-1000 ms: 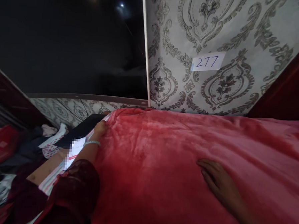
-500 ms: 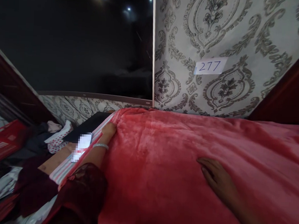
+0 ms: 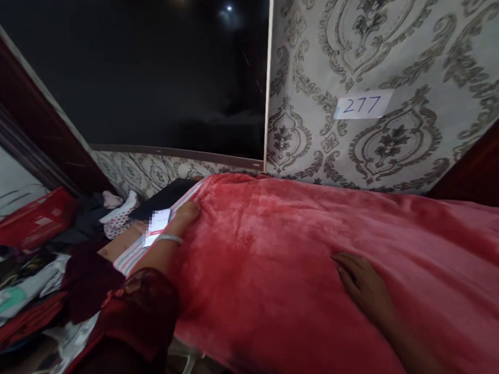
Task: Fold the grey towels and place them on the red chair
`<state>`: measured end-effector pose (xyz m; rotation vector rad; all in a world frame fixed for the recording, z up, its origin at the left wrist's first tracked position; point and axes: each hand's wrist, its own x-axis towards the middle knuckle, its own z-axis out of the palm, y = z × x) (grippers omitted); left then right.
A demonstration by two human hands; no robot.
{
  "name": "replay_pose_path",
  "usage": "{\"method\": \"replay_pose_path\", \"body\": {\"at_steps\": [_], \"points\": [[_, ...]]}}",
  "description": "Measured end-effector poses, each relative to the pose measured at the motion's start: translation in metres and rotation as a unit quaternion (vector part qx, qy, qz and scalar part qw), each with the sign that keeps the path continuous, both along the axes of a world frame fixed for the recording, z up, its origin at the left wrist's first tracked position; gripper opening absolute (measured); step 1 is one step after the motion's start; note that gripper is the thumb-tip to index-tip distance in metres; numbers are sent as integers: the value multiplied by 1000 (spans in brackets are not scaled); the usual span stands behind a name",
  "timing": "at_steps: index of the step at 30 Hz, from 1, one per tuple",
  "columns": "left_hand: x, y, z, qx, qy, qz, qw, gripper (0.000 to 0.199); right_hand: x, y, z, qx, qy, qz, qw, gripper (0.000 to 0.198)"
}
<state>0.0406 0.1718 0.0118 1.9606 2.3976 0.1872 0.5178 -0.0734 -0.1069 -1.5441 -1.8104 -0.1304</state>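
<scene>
A plush red blanket (image 3: 262, 266) lies spread over the surface in front of me. My left hand (image 3: 188, 210) is at its far left part, the fingers curled down into the cloth and partly hidden. Just left of that wrist, which wears a silver bracelet (image 3: 169, 238), a phone with a lit screen (image 3: 157, 227) lies by a striped cloth edge (image 3: 131, 259). On the right side of the blanket my right hand (image 3: 364, 279) rests palm down, fingers stretched out and holding nothing.
Behind the blanket are a large dark television (image 3: 155, 76) and patterned wallpaper with a paper marked 277 (image 3: 362, 105). Piled clothes (image 3: 86, 273) and a red bag (image 3: 34, 220) fill the left. A black flat object (image 3: 165, 196) lies beyond the phone.
The view has shifted, so the scene sits further right and slightly higher. The blanket's near left edge now shows, with a pale leg-like part below it. Both hands stay on the blanket.
</scene>
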Motion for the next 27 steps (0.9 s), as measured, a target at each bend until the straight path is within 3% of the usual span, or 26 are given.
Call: {"method": "replay_pose_path", "body": {"at_steps": [7, 16, 27], "points": [[-13, -60, -5, -5, 41, 4, 999, 41, 4, 4, -7, -4, -2, 5, 1000, 46], [-11, -74, -8, 16, 25, 20, 999, 39, 10, 8, -12, 0, -14, 16, 1000, 46], [-58, -134, -13, 22, 29, 46, 998, 30, 12, 12, -16, 2, -8, 23, 1000, 44]]}}
